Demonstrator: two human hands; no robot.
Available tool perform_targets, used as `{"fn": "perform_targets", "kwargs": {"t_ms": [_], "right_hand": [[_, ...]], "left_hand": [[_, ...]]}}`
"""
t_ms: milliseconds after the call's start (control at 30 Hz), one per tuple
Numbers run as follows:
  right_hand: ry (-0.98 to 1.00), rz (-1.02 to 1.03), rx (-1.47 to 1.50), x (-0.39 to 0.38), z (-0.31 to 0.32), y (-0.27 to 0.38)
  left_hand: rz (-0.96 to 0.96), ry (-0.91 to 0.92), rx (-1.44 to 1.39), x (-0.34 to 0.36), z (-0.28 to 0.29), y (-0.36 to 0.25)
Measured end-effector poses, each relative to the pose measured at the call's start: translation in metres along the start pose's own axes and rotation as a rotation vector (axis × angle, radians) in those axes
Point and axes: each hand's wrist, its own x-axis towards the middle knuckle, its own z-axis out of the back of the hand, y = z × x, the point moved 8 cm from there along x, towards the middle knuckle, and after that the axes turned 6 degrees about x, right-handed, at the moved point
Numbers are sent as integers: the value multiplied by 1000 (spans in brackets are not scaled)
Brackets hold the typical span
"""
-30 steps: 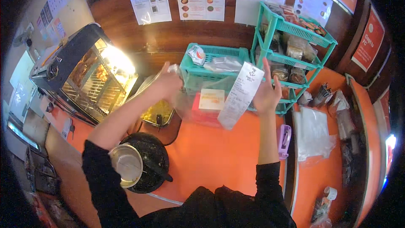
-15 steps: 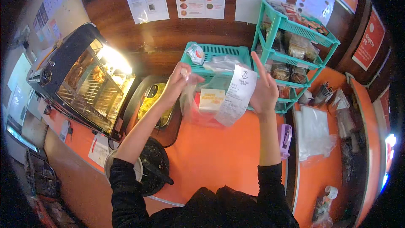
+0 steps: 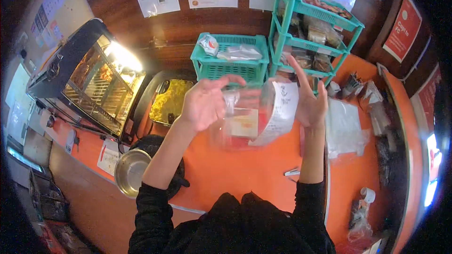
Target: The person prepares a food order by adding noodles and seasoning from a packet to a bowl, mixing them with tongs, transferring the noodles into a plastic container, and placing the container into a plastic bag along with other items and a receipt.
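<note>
Between my hands, above the orange counter (image 3: 226, 174), is a clear plastic bag (image 3: 220, 134) with a pale yellow box (image 3: 244, 121) and something red inside. A long white paper receipt (image 3: 281, 108) curves down the bag's right side. My left hand (image 3: 204, 104) is at the bag's left, fingers stretched toward it; some fingers look blurred through the plastic. My right hand (image 3: 311, 106) is beside the receipt, index finger pointing up and thumb apart. Its other fingers are partly hidden, and I cannot make out whether it touches the bag.
Behind the bag stands a green basket (image 3: 200, 60) with packets on it. A tiered green rack (image 3: 325, 43) is at right, beyond stacked clear bags (image 3: 343, 120). To the left are a lit glass warming cabinet (image 3: 96, 84), a tray of yellow food (image 3: 172, 98) and a metal bowl (image 3: 128, 173).
My left hand has gone from pinching the bag's top to outstretched fingers lower down. The bag, receipt and right hand have shifted right. The bag is blurred by motion.
</note>
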Motion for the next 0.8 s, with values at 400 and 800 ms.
{"fn": "perform_targets", "kwargs": {"t_ms": [400, 800], "right_hand": [[-135, -305, -191, -89, -15, -2], [-143, -223, -900, -108, -9, -158]], "left_hand": [[234, -62, -168, -2, -36, 34], [334, -130, 1768, -5, -101, 27]]}}
